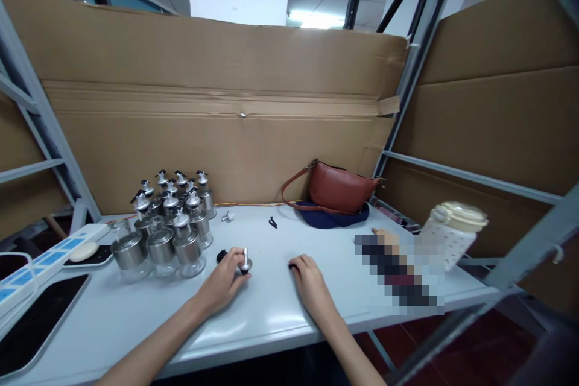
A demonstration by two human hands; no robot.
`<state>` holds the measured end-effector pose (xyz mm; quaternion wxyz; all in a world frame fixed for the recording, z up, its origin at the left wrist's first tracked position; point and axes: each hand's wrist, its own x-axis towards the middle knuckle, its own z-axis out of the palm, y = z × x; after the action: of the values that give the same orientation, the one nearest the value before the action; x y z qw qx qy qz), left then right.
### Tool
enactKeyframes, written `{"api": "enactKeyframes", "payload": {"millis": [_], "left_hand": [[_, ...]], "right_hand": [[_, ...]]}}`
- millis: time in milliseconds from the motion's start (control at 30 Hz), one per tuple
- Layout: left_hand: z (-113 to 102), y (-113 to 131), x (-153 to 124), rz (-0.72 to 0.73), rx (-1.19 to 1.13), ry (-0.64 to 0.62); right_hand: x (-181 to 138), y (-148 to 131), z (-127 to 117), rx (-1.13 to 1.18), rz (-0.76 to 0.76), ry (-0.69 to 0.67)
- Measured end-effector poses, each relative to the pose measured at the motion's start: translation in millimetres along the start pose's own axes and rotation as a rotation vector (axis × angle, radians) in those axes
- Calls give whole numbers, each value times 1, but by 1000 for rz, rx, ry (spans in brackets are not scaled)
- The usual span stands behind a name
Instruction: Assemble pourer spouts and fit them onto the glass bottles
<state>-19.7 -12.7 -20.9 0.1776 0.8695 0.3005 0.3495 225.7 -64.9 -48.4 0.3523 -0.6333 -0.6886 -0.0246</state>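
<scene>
Near the middle of the white table, my left hand [221,283] is closed, its thumb and fingers pinching a silver pump head [245,262] with a dark base. A small black part [221,256] lies just beyond that hand's knuckles. To the right, my right hand [312,286] is held low over the tabletop, fingers curled together. A small dark thing [291,265] shows at its fingertips, too little of it to name. Several glass-and-steel pump bottles [186,247] stand upright left of my left hand, most topped with silver pumps. One front bottle [131,253] has no pump on it.
Farther back lie a black spout-like piece [272,222] and a small silver piece [228,216]. A brown handbag [341,187] rests on a dark blue cap [332,217]. A white lidded jar [455,235] stands right; a power strip [54,253] and tablet [43,319] lie left.
</scene>
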Motion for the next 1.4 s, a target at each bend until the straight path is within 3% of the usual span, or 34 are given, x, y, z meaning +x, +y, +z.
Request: {"api": "enactKeyframes", "payload": {"millis": [267, 833, 1400], "left_hand": [[0, 1, 0, -45, 7, -29], [2, -10, -3, -20, 54, 125], [-3, 1, 3, -60, 54, 13]], "right_hand": [[2, -7, -10, 35, 47, -57], [4, -15, -5, -134, 60, -106], [3, -5, -3, -108, 20, -150]]}}
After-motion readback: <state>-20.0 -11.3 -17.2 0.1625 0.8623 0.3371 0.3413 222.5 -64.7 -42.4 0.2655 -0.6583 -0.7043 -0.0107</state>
